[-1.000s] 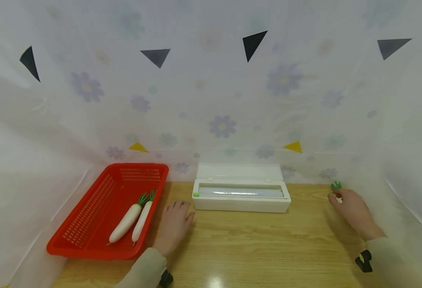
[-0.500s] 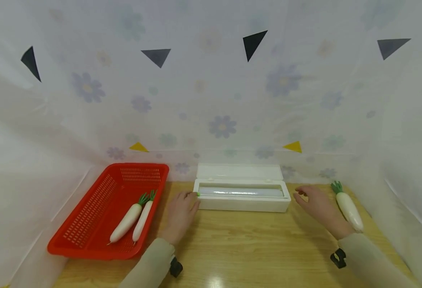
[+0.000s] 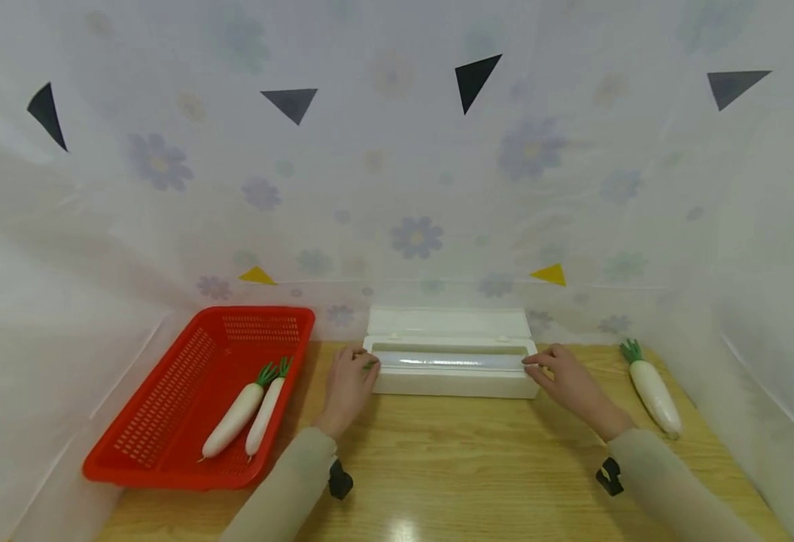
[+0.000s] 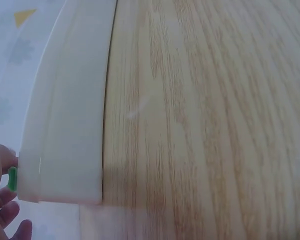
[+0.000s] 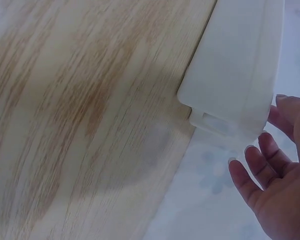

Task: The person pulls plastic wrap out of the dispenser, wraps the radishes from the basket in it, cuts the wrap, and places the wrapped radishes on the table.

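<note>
A white cling film dispenser (image 3: 451, 385) stands with its lid (image 3: 449, 324) raised, a shiny roll of cling film (image 3: 447, 361) lying inside. At the left end, my left hand (image 3: 351, 384) pinches the film's edge beside the green slider (image 4: 12, 179), which its fingers partly cover. My right hand (image 3: 566, 380) pinches the film at the right end, thumb and index finger together there. In the right wrist view, the other fingers (image 5: 245, 182) of that hand are loosely bent beside the box end. The pinched film is clear and hardly shows.
On the left, a red plastic basket (image 3: 166, 474) holds a thick white radish (image 3: 234, 420) and a thinner white radish (image 3: 265, 418). Another white radish (image 3: 655, 395) lies at the table's right side. Patterned white sheeting (image 3: 417, 188) encloses the back and sides of the wooden table (image 3: 464, 467).
My right hand has left the right-hand radish and moved left to the dispenser's right end. My left hand has shifted from beside the basket to the dispenser's left end.
</note>
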The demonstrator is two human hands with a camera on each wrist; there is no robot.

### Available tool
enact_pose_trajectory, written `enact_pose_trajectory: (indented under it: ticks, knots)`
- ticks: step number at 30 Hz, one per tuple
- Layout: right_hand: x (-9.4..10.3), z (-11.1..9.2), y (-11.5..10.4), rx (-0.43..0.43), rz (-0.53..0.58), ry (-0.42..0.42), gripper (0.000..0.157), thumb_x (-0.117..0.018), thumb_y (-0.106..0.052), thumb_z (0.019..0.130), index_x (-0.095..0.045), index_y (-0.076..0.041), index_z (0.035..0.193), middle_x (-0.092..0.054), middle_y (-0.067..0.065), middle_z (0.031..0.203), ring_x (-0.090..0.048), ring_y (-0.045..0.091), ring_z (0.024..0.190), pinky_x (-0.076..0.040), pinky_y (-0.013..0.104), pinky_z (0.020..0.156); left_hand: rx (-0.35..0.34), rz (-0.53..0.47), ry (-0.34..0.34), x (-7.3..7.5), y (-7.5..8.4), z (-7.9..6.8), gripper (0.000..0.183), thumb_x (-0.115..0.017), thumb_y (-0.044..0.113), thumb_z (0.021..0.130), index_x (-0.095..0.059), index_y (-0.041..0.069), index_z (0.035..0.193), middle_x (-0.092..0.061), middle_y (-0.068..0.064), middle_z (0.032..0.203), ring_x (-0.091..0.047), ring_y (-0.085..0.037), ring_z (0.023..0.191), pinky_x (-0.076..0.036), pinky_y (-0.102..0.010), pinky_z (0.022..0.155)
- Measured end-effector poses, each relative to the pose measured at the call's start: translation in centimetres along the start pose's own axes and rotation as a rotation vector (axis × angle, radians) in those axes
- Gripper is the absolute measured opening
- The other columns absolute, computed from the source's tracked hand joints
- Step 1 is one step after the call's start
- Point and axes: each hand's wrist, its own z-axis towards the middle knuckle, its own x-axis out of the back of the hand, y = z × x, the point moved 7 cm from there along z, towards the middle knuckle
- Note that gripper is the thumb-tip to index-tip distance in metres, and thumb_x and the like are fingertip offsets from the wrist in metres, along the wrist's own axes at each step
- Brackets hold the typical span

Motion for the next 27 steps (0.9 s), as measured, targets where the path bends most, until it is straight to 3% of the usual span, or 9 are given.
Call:
enact_pose_trajectory:
  ticks: [4,12,21,27]
  knots:
    - [0.0,0.2,-0.2,0.003,0.002,0.015,0.02,-0.067,-0.012,0.102,-0.075,-0.001,0.116,-0.053,0.009,0.096,-0.041,0.015,0.076,-0.038,0.031,0.064,0.011,-0.003,-0.012,-0.1,-0.3,0.2,0.006,-0.077,0.009,0.094,-0.081,0.006,0.098,-0.069,-0.017,0.108,-0.06,-0.036,0.1,-0.052,-0.048,0.084]
    - [-0.4,0.5,0.1,0.006,0.024,0.036,0.01,-0.069,-0.01,0.101,-0.075,-0.003,0.104,-0.056,0.01,0.098,-0.051,0.019,0.083,-0.047,0.038,0.07,0.146,-0.079,-0.17,-0.9,-0.9,0.5,0.015,-0.075,0.023,0.098,-0.081,0.009,0.098,-0.064,-0.016,0.122,-0.055,-0.034,0.114,-0.052,-0.048,0.092]
    - [-1.0,1.1,0.1,0.043,-0.005,0.035,0.008,-0.065,-0.006,0.102,-0.072,-0.004,0.098,-0.058,0.006,0.095,-0.05,0.016,0.081,-0.048,0.038,0.07,0.282,-0.15,-0.199,-1.3,-1.4,1.1,0.013,-0.076,0.016,0.097,-0.078,0.004,0.091,-0.061,-0.014,0.113,-0.054,-0.034,0.111,-0.05,-0.049,0.096]
    - [-0.9,1.4,0.3,0.007,0.003,0.02,0.012,-0.059,-0.006,0.106,-0.068,-0.004,0.098,-0.056,0.006,0.094,-0.046,0.016,0.078,-0.042,0.036,0.068,0.242,-0.129,-0.19,-1.4,-0.9,1.9,0.015,-0.073,0.014,0.098,-0.076,0.003,0.089,-0.063,-0.015,0.109,-0.056,-0.034,0.108,-0.05,-0.048,0.096]
